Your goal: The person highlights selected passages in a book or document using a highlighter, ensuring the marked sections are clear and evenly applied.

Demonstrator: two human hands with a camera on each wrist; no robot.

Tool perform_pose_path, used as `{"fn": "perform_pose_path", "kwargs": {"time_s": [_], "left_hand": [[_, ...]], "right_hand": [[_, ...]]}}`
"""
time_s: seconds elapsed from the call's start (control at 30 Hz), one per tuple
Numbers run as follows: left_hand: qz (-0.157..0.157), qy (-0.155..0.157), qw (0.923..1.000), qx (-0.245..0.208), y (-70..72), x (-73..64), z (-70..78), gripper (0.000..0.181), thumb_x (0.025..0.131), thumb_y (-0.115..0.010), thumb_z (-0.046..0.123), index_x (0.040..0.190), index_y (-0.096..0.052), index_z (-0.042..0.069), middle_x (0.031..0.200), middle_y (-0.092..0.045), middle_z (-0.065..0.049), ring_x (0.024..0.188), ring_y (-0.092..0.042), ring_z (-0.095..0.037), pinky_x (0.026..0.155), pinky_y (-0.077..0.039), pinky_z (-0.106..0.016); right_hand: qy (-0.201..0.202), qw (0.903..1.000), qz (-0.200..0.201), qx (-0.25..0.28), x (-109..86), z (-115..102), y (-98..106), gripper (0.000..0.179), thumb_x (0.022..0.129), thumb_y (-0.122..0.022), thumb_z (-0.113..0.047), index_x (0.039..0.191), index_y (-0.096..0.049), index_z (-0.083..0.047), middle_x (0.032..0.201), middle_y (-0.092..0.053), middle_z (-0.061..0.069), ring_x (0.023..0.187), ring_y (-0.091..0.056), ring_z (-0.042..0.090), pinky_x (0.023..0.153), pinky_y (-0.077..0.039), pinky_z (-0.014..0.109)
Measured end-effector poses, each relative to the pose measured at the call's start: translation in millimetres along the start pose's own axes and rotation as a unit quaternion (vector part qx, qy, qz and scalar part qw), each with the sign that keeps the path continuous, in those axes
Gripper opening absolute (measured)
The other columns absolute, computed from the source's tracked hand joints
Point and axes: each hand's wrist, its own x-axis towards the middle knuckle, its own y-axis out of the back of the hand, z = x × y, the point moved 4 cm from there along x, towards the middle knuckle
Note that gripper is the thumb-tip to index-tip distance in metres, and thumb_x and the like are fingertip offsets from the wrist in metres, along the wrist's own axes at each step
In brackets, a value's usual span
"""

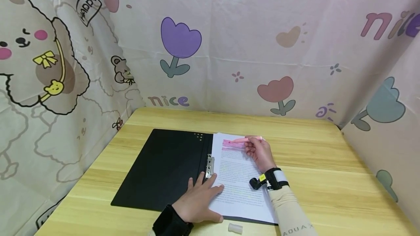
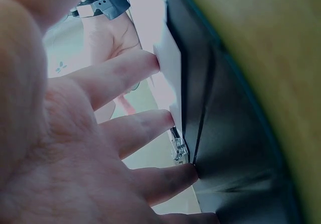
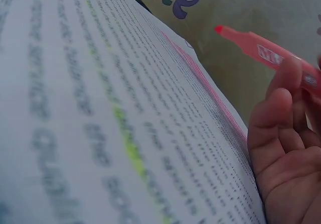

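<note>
I'm seeing the right hand [image 1: 260,153] pinching a pink highlighter [image 1: 240,140] near the paper's [image 1: 242,177] top edge, the left hand [image 1: 198,200] resting, fingers spread wide, over the paper's lower left corner.

Table [image 1: 328,170], yellow wood grain: 6 o'clock in head view. Cloth [image 1: 226,28], pale, printed, hung behind: 12 o'clock. Prints on cloth: purple tulip [image 1: 181,39], 11 o'clock; tan heart [image 1: 288,37], 2 o'clock; blue-grey tulip [image 1: 385,101], 3 o'clock; cartoon animal [image 1: 24,28] with yellow bow [image 1: 45,59], between 9 and 10.
</note>
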Motion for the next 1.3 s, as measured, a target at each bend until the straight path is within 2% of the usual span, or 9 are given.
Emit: {"fn": "perform_pose_path", "kwargs": {"time_s": [0.1,0.17,0.4,0.6,0.77,0.87,1.07,1.3], "left_hand": [[-0.002,0.002,1.0000,0.001,0.1,0.4,0.4,0.081,0.080,-0.084,0.055,0.149,-0.058,0.022,0.165,-0.035,-0.016,0.151,-0.022,-0.053,0.110,-0.022,-0.080],[-0.003,0.004,1.0000,0.002,0.0,0.9,0.5,0.081,0.080,-0.084,0.055,0.149,-0.058,0.022,0.165,-0.035,-0.016,0.151,-0.022,-0.053,0.110,-0.022,-0.080],[-0.002,0.006,1.0000,0.007,-0.7,2.0,0.0,0.081,0.080,-0.084,0.057,0.149,-0.058,0.023,0.165,-0.035,-0.016,0.151,-0.022,-0.053,0.110,-0.022,-0.080],[-0.001,0.006,0.9999,0.010,-0.9,2.0,0.0,0.082,0.080,-0.083,0.057,0.150,-0.058,0.023,0.165,-0.035,-0.016,0.151,-0.022,-0.053,0.109,-0.022,-0.080],[-0.002,0.004,0.9999,0.013,-1.3,2.1,0.2,0.082,0.080,-0.083,0.057,0.150,-0.058,0.022,0.165,-0.035,-0.016,0.151,-0.022,-0.053,0.110,-0.022,-0.080],[-0.003,0.005,0.9999,0.013,-1.4,2.2,0.6,0.082,0.080,-0.083,0.057,0.150,-0.057,0.023,0.165,-0.035,-0.015,0.151,-0.022,-0.053,0.110,-0.022,-0.080],[-0.005,0.005,0.9999,0.013,-1.6,2.4,0.5,0.081,0.081,-0.083,0.057,0.150,-0.057,0.023,0.165,-0.035,-0.015,0.151,-0.021,-0.053,0.110,-0.022,-0.080],[-0.007,0.006,0.9999,0.013,-1.5,2.5,0.5,0.081,0.081,-0.082,0.057,0.150,-0.057,0.023,0.166,-0.035,-0.015,0.152,-0.021,-0.052,0.110,-0.022,-0.080]], "right_hand": [[0.014,0.9989,0.002,-0.044,0.7,1.0,-0.3,0.017,0.101,-0.066,-0.012,0.111,-0.062,0.002,0.080,-0.064,0.003,0.067,-0.056,0.012,0.057,-0.046,0.022],[0.020,0.9974,-0.001,-0.069,1.3,1.9,-0.7,0.019,0.099,-0.069,-0.011,0.110,-0.063,0.004,0.079,-0.061,0.003,0.067,-0.053,0.012,0.057,-0.044,0.022],[0.038,0.9920,-0.039,-0.114,1.2,2.6,-2.7,0.032,0.100,-0.070,-0.013,0.121,-0.067,0.010,0.082,-0.069,0.006,0.067,-0.058,0.012,0.057,-0.045,0.021],[0.064,0.9828,-0.064,-0.161,0.8,2.0,-9.6,0.029,0.096,-0.077,-0.020,0.109,-0.072,0.006,0.081,-0.072,0.006,0.066,-0.058,0.012,0.056,-0.045,0.021],[0.059,0.9730,-0.069,-0.212,0.6,5.1,-11.9,0.027,0.094,-0.079,-0.025,0.104,-0.077,0.000,0.084,-0.074,0.008,0.067,-0.057,0.014,0.056,-0.042,0.021],[0.055,0.9706,-0.067,-0.224,0.4,5.9,-11.8,0.025,0.094,-0.079,-0.026,0.103,-0.078,-0.002,0.086,-0.074,0.010,0.067,-0.055,0.014,0.055,-0.040,0.021],[0.043,0.9725,-0.064,-0.220,1.4,6.8,-11.6,0.024,0.095,-0.078,-0.024,0.107,-0.078,-0.002,0.086,-0.072,0.009,0.066,-0.054,0.015,0.056,-0.039,0.021],[0.026,0.9704,-0.060,-0.232,0.6,6.4,-13.6,0.027,0.093,-0.078,-0.023,0.115,-0.077,-0.009,0.093,-0.073,0.009,0.076,-0.060,0.017,0.061,-0.047,0.023]]}}
